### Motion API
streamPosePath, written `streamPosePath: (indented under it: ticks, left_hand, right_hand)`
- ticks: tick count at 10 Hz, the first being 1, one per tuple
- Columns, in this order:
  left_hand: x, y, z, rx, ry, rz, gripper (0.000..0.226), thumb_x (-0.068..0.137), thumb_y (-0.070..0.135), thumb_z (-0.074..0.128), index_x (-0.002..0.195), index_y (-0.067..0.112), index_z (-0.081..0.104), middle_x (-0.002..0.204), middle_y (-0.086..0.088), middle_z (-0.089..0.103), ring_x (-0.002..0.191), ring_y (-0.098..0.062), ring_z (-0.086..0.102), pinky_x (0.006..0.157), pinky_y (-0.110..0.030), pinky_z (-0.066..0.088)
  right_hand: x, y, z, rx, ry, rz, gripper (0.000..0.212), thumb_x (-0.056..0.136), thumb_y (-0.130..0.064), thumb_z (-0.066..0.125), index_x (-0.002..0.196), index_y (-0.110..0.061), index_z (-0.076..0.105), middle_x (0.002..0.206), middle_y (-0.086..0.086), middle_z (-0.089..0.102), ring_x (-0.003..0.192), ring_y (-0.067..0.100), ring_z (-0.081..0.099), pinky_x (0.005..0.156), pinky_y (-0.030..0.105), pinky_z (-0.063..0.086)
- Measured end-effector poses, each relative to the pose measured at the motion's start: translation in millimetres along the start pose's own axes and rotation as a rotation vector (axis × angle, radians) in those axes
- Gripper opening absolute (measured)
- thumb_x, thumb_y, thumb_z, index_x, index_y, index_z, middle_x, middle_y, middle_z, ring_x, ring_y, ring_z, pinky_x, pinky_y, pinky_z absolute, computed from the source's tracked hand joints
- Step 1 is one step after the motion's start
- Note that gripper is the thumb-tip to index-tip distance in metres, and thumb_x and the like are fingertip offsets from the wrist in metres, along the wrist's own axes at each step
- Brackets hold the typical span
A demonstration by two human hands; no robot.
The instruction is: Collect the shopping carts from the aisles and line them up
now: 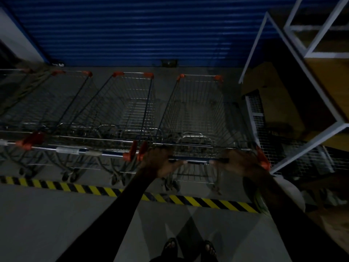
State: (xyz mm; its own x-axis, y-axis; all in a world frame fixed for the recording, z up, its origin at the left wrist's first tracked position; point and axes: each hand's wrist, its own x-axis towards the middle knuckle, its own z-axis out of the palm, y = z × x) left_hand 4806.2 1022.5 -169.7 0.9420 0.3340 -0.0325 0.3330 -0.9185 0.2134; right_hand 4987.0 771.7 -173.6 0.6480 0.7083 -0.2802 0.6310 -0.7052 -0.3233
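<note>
Both hands are on the handle bar (198, 160) of the rightmost shopping cart (196, 114). The left hand (160, 163) grips the bar near its left end, just beside the orange end cap, fingers curled round it. The right hand (238, 162) holds the bar near its right end, fingers wrapped over it in the same way, though the dim light blurs the fingertips. This cart stands on the floor (56, 214) with its nose toward a blue roller shutter (132, 31), in a row with a middle cart (130, 104) just to its left and further carts (47, 103) beyond, all side by side with orange corner caps. A yellow-and-black hazard stripe (132, 193) runs across the floor behind the cart wheels. A white metal shelving frame (294, 59) stands close on the right of the held cart. The person's sandalled feet (190, 247) show at the bottom edge.
</note>
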Motion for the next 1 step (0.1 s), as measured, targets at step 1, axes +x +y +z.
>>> streamPosePath:
  ticks: [1]
  left_hand:
    - [-6.1,-10.3,-1.2,0.064,0.200,0.064,0.054,0.090,0.080,0.058,0.103,0.031,0.078,0.106,0.001,0.077,0.105,-0.024,0.072,0.102,-0.044,0.048]
  right_hand:
    - [19.5,-22.1,1.3,-0.021,0.084,-0.061,0.074,0.081,-0.092,0.036,0.098,-0.030,0.072,0.100,-0.007,0.074,0.095,0.017,0.071,0.083,0.039,0.059]
